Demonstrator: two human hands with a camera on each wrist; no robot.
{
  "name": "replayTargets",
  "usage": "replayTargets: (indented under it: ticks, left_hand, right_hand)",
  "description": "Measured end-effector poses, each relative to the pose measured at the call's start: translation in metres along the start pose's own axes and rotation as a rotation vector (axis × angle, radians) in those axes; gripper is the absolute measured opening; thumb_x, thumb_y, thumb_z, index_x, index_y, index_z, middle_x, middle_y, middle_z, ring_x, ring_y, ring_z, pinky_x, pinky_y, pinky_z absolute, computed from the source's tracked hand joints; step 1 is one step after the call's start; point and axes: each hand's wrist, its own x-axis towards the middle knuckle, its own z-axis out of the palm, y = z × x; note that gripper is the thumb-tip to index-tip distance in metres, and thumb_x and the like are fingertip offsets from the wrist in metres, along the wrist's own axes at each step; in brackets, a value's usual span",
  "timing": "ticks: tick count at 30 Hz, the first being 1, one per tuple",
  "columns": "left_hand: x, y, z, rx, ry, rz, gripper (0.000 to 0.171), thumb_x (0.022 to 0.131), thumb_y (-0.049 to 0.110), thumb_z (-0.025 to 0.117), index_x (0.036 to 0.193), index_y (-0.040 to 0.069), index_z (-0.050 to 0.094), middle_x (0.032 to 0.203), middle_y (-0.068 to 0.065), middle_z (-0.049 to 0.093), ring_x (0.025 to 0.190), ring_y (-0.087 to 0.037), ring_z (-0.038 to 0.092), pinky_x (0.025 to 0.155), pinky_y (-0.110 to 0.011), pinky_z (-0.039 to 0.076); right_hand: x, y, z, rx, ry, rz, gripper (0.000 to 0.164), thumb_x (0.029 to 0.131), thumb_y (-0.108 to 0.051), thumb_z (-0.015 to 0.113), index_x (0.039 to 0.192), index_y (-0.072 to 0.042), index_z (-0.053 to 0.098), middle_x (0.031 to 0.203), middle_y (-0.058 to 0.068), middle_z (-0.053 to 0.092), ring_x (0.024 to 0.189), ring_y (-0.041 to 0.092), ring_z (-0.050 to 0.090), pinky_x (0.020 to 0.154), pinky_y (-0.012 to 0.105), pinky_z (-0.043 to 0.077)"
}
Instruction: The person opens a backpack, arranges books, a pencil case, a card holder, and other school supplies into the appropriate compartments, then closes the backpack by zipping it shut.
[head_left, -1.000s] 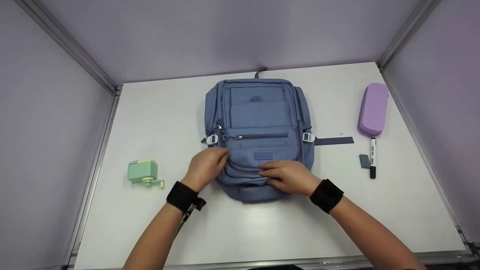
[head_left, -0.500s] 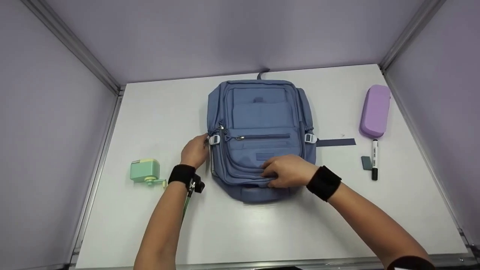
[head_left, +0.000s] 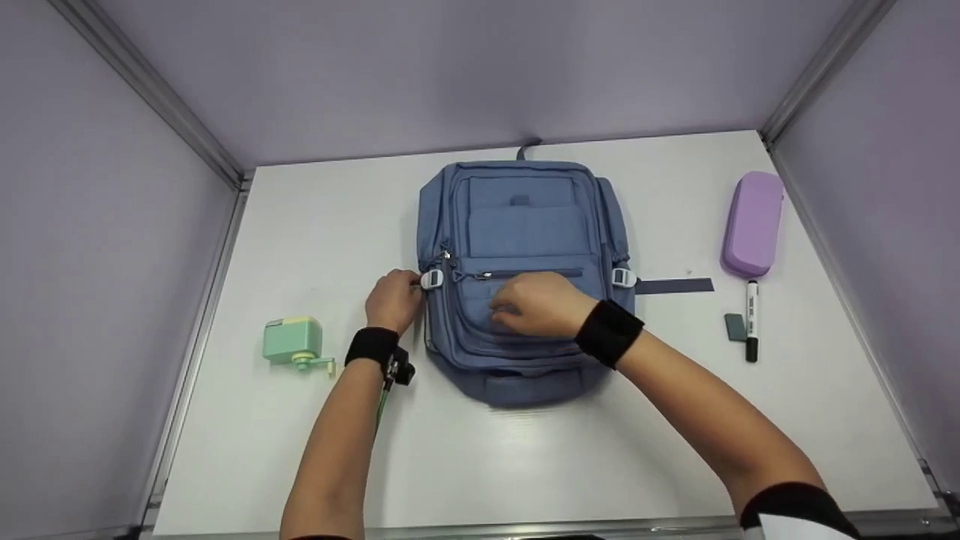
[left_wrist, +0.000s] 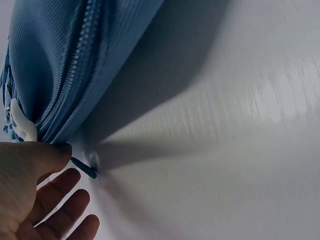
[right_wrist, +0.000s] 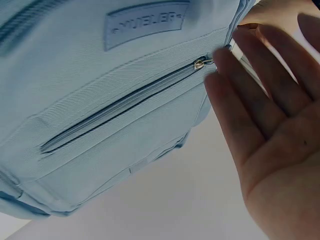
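A blue backpack point(head_left: 531, 232) lies front side up on the white table. At its left side my left hand point(head_left: 394, 300) is next to the white buckle point(head_left: 431, 280). In the left wrist view, that hand's thumb pinches a dark blue strap point(left_wrist: 84, 167), whose end sticks out past the thumb; the index finger is hidden and the other fingers are loosely bent. My right hand point(head_left: 541, 304) hovers over the front pocket with relaxed fingers and holds nothing. Its fingertips are close to the pull point(right_wrist: 201, 63) of the front zipper point(right_wrist: 120, 105).
To the left stands a green pencil sharpener point(head_left: 292, 341) with a crank. On the right lie a purple case point(head_left: 754, 223), a black-and-white marker point(head_left: 752, 319) and a dark green eraser point(head_left: 735, 327). A dark strap point(head_left: 675, 286) extends from the right buckle point(head_left: 623, 278).
My left hand has moved from the bag's lower front up and out to the left buckle's strap. My right hand has left the lower front folds and moved up over the pocket.
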Motion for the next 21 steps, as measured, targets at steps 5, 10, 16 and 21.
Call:
replayTargets:
  ticks: [5, 10, 16, 21]
  left_hand:
    - [-0.002, 0.002, -0.002, -0.031, 0.025, -0.018, 0.021, 0.098, 0.011, 0.061, 0.114, 0.004, 0.074, 0.108, -0.013, 0.072, 0.098, -0.030, 0.067, 0.084, -0.045, 0.054]
    - [-0.003, 0.004, -0.004, -0.030, 0.031, -0.031, 0.020, 0.100, 0.014, 0.062, 0.114, 0.006, 0.073, 0.101, -0.011, 0.073, 0.090, -0.028, 0.068, 0.078, -0.044, 0.054]
    - [-0.003, 0.002, -0.004, 0.004, 0.052, 0.026, 0.023, 0.101, 0.017, 0.064, 0.119, 0.008, 0.074, 0.099, -0.010, 0.073, 0.088, -0.027, 0.068, 0.077, -0.043, 0.054]
    - [-0.004, -0.001, -0.006, 0.002, 0.077, 0.047, 0.019, 0.100, 0.016, 0.066, 0.114, 0.008, 0.077, 0.096, -0.010, 0.072, 0.087, -0.026, 0.068, 0.078, -0.043, 0.054]
  right_hand:
    - [0.038, -0.001, 0.004, -0.115, 0.046, 0.025, 0.025, 0.097, -0.021, 0.069, 0.119, -0.009, 0.076, 0.127, 0.008, 0.069, 0.123, 0.028, 0.061, 0.104, 0.044, 0.048]
    - [0.070, -0.004, 0.018, -0.192, 0.008, 0.039, 0.034, 0.100, -0.017, 0.063, 0.133, -0.007, 0.067, 0.146, 0.013, 0.057, 0.140, 0.034, 0.046, 0.117, 0.045, 0.033]
    - [0.094, -0.011, 0.033, -0.198, -0.014, 0.067, 0.043, 0.106, -0.016, 0.056, 0.148, -0.006, 0.054, 0.158, 0.014, 0.043, 0.149, 0.033, 0.033, 0.122, 0.042, 0.024]
    - [0.105, -0.012, 0.041, -0.208, -0.004, 0.123, 0.043, 0.108, -0.019, 0.052, 0.150, -0.009, 0.051, 0.156, 0.011, 0.046, 0.146, 0.031, 0.038, 0.119, 0.042, 0.030]
